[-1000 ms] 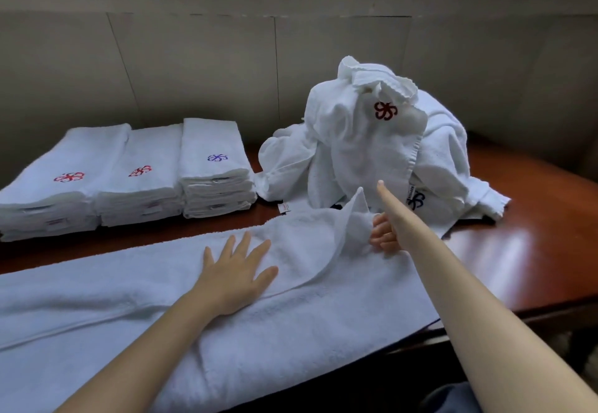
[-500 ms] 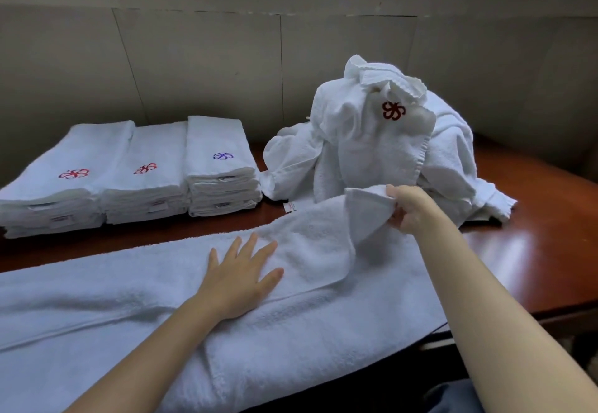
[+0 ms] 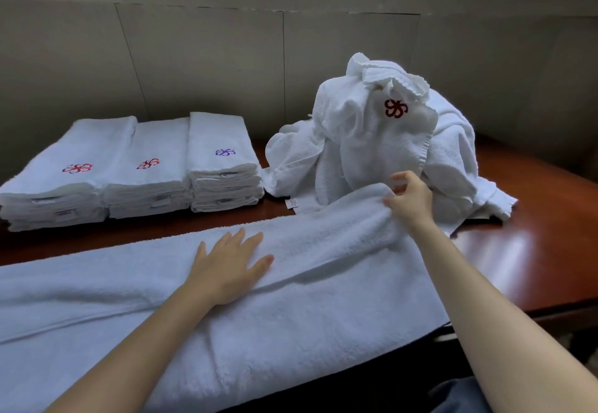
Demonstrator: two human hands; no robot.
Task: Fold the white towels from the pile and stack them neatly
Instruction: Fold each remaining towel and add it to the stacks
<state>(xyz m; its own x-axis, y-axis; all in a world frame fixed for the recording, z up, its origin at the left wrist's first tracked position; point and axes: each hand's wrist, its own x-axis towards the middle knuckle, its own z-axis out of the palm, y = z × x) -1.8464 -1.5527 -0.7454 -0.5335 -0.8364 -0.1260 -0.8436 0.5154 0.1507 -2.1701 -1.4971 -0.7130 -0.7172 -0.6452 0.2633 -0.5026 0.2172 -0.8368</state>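
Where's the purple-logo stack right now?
Head view, left of centre at the back of the table: the purple-logo stack is rightmost of three folded stacks, beside the unfolded pile.

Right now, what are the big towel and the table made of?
The big towel looks like soft white terry cloth, probably cotton: its surface is fuzzy and looped. The table looks like reddish-brown wood with a glossy varnish, since light reflects off it.

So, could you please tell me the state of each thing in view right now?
spread towel: laid flat along the table, far long edge folded over
left hand: flat, pressing the fold
right hand: fingers pinching the towel's folded corner
towel pile: crumpled, unfolded
three towel stacks: folded, side by side
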